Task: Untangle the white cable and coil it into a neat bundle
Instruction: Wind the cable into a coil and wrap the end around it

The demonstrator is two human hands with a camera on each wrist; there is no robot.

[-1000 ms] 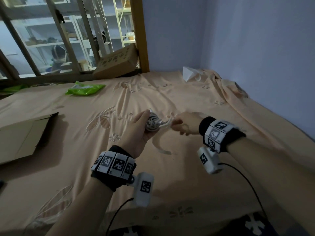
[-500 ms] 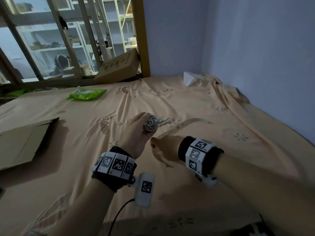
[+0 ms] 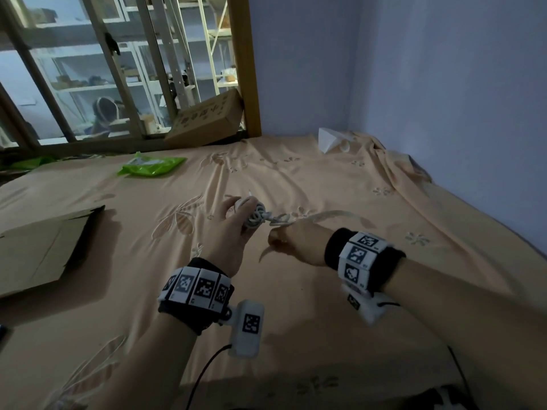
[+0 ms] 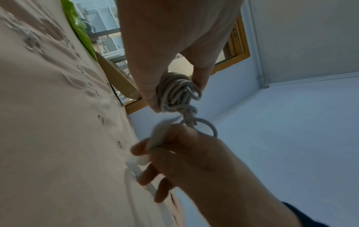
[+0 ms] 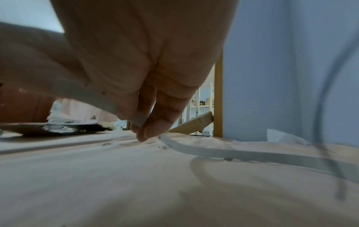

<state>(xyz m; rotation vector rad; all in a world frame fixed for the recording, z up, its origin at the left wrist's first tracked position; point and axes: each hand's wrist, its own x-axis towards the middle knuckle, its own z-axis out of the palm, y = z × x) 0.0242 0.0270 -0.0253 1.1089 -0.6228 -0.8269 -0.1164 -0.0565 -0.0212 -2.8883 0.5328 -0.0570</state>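
My left hand (image 3: 233, 220) holds a tangled ball of thin white cable (image 3: 255, 216) above the bed, gripped between thumb and fingers (image 4: 200, 79). A twisted strand and a small loop (image 4: 207, 127) run from the ball (image 4: 175, 90) to my right hand (image 3: 291, 241). That hand pinches a flat white strip (image 5: 136, 118) between thumb and fingertips just right of the ball. The strip (image 3: 328, 215) arcs off to the right, and part of it lies on the sheet (image 5: 223, 152). Whether the strip joins the cable is hidden inside the right hand (image 4: 184, 153).
The peach bed sheet (image 3: 296, 321) spreads under both hands. A flattened cardboard piece (image 3: 38, 247) lies at the left, a green packet (image 3: 151, 165) at the back left. A cardboard box (image 3: 207, 119) leans by the wooden post (image 3: 245, 63). A white folded object (image 3: 328, 140) sits in the far corner.
My right hand has swung from the right of the ball toward me and to the left, then risen slightly, taking the flat strip along. The left hand still holds the ball.
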